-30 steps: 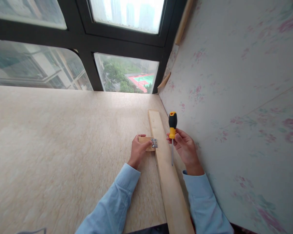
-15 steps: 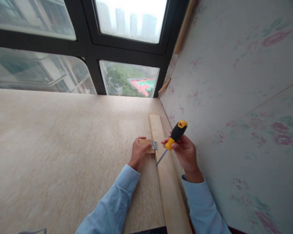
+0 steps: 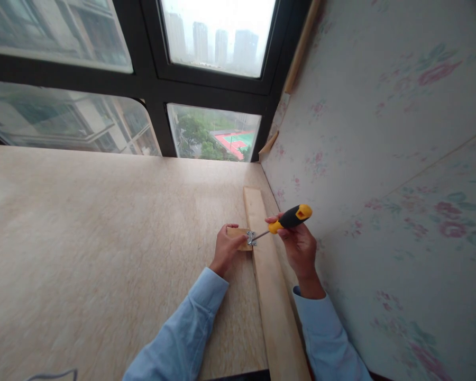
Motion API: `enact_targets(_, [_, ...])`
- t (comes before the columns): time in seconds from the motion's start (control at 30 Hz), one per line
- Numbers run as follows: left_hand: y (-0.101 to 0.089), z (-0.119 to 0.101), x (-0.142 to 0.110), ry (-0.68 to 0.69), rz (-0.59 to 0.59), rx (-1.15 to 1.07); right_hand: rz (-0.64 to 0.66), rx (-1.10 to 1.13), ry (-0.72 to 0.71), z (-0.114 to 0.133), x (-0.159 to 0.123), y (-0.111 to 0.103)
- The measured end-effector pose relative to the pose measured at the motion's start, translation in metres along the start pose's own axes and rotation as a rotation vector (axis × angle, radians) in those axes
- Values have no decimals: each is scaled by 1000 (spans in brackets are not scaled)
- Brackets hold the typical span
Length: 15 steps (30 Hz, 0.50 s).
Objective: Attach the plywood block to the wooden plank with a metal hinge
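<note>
My left hand (image 3: 226, 248) is closed over a small wooden block (image 3: 240, 236) lying flat on the marble-patterned table (image 3: 103, 238). A small metal hinge (image 3: 251, 238) joins that block to a long wooden plank (image 3: 267, 275) running along the right side. My right hand (image 3: 297, 243) grips a screwdriver (image 3: 289, 218) with a yellow and black handle. The screwdriver lies nearly level, handle to the right, and its tip rests at the hinge.
A floral-papered wall (image 3: 381, 159) rises right beside the plank. A dark-framed window (image 3: 206, 90) stands at the table's far edge. The plank reaches past the table's near edge.
My right hand swung the screwdriver from upright with the shaft pointing down to nearly level, bringing its tip onto the hinge. My left hand stayed on the block.
</note>
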State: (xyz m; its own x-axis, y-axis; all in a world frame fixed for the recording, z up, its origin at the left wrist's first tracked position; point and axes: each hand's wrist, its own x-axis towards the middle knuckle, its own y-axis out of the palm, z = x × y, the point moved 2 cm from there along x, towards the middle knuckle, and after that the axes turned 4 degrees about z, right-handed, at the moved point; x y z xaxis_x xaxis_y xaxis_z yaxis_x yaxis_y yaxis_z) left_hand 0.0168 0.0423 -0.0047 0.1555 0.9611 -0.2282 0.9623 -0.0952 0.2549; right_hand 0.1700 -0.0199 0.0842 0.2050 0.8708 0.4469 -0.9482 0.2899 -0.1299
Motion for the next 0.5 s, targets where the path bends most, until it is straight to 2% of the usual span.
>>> enact_targets(0.5, [0, -2, -1, -4, -19, -3, 5, 38, 52, -5, 2, 1])
